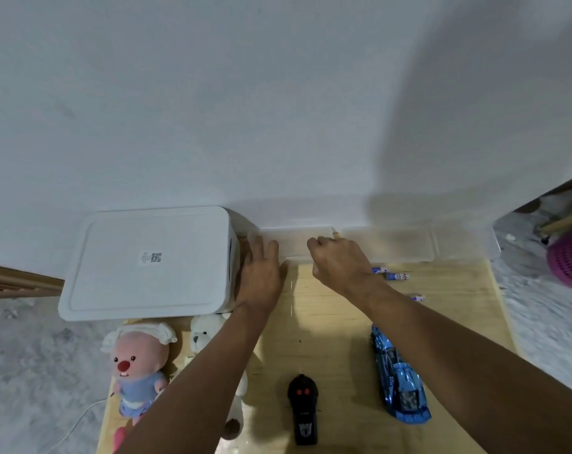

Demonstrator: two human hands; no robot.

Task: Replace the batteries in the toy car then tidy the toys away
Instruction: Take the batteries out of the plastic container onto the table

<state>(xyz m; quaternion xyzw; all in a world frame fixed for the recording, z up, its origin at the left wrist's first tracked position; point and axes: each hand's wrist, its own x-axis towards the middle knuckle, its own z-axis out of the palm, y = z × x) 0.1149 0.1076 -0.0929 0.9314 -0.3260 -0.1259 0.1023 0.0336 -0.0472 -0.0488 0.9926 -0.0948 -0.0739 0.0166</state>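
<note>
A shiny blue toy car (399,378) lies on the wooden table (330,322) at the right front. Left of it lies a black remote control (302,407). Three small blue-and-white batteries (397,276) lie loose near the back right. A small clear plastic box (296,245) stands against the wall. My left hand (261,273) touches the box's left end with straight fingers. My right hand (340,262) has its fingers curled over the box's right edge and grips it.
A big white lidded storage box (150,260) stands at the back left. A pink plush (137,365) and a white bear plush (206,339) lie in front of it. More clear containers (389,244) line the wall. A pink basket (569,260) sits on the floor to the right.
</note>
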